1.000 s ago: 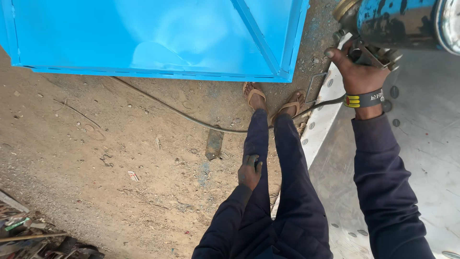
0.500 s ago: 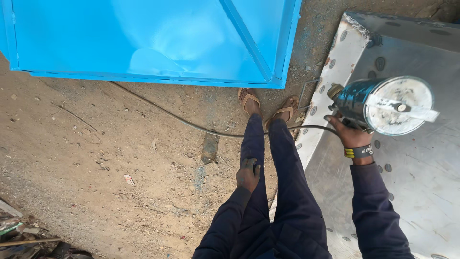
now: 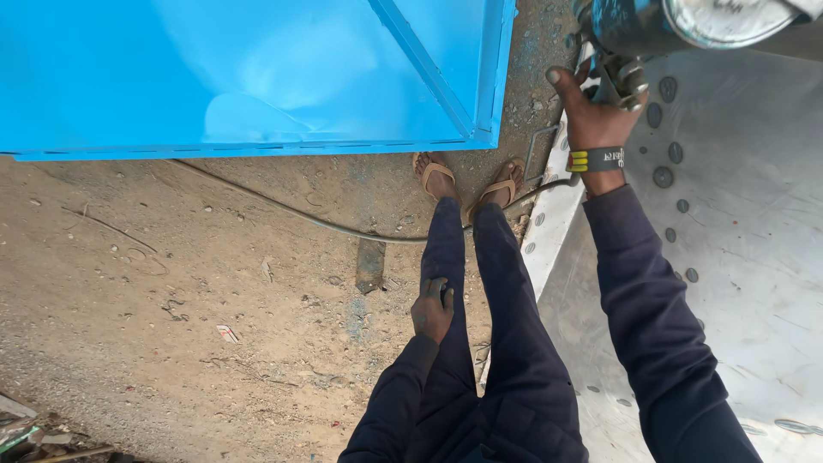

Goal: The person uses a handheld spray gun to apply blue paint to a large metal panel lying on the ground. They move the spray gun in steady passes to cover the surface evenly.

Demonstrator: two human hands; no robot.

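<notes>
head view, looking down: right hand (image 3: 597,120) wrapped, fingers clamped, on the grip of a spray gun (image 3: 630,51) with its metal cup (image 3: 686,21) up at the top right corner, raised over the grey metal sheet (image 3: 737,257). left hand (image 3: 433,309) resting on the thigh, fingers loosely together, holding nothing. blue panel (image 3: 257,69) at the top already fully coated; grey sheet bare but for round spots, so judged still unpainted. hose (image 3: 343,227) trailing over the dirt ground (image 3: 171,326) past sandalled feet (image 3: 437,176), close enough to snag. scrap near the bottom left corner.
</notes>
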